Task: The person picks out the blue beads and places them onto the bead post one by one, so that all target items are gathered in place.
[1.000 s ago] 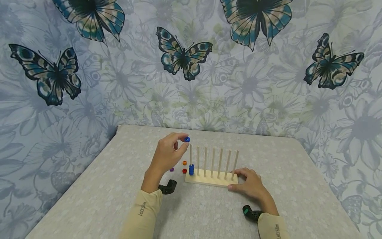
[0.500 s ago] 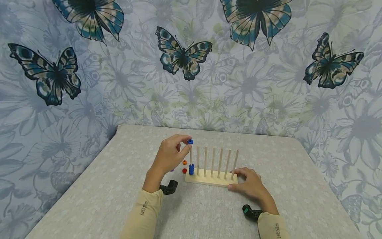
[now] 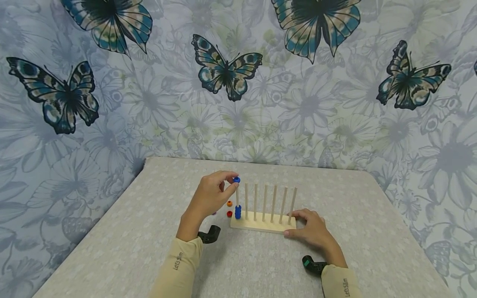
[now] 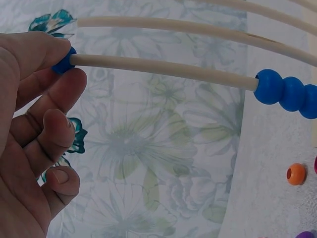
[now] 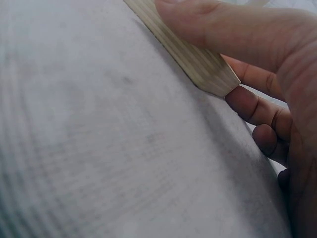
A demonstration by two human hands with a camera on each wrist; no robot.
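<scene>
My left hand (image 3: 210,192) pinches a blue bead (image 4: 63,63) between thumb and index finger, right at the top of the leftmost peg (image 4: 163,68). In the left wrist view the peg's tip meets the bead's hole. Lower on this same peg sits a stack of blue beads (image 3: 238,212), resting at the base. The peg board (image 3: 262,224) is a pale wooden block with several upright pegs; the others carry no beads. At its right end my right hand (image 3: 311,227) grips the board, thumb in front and fingers behind, as the right wrist view also shows.
Left of the board, an orange bead (image 3: 229,203) and a red bead (image 3: 229,214) lie on the cloth-covered table (image 3: 130,248). A purple bead (image 4: 305,235) is partly out of view in the left wrist view. A butterfly-patterned wall covering (image 3: 261,124) rises behind the table.
My left hand has moved slightly right and down, bringing the blue bead from beside the leftmost peg onto its tip. My right hand keeps its hold on the board.
</scene>
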